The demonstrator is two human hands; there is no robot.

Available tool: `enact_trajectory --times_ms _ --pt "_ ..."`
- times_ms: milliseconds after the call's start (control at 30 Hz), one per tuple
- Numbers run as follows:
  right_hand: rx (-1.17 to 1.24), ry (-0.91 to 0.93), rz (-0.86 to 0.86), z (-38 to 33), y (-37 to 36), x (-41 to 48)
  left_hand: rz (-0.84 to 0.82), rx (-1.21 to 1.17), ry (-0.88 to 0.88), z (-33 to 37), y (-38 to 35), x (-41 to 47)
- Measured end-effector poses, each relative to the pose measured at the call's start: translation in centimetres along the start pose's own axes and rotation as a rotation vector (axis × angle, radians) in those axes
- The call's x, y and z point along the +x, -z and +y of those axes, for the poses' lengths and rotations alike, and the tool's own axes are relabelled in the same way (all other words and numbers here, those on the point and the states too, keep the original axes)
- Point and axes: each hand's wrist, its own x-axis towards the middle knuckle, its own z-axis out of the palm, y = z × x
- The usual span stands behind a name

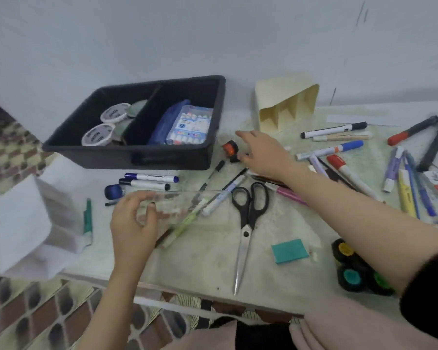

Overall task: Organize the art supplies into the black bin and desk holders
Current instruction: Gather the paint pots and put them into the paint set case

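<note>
At eleven o'clock the black bin (104, 155) is holding paint tubs (113, 112); markers (330, 150) are lying loose at three. Left hand (133, 223) is gripping a clear plastic piece (185, 199); right hand (263, 152) is reaching, open and empty.

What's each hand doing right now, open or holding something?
Left hand: grips one end of the clear plastic piece.
Right hand: open, fingers straight, holding nothing, beside the orange-capped pot.
</note>
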Motion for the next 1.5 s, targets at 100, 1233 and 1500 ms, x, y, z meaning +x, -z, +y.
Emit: enact_trajectory --times_ms 100,1233,1500 --pt "-0.086 0.002 0.036 -0.3 -1.7 1.8 0.059 0.066 0.057 -2.7 1.1 2.2" --pt "0.321 -0.259 0.223 6.6 9.9 -23.3 -0.556 -0.781 0.085 16.9 -5.9 -1.0" --pt "0.304 -0.277 0.422 10.1 10.7 -33.2 -0.895 -0.834 0.027 22.7 -10.8 -9.0"
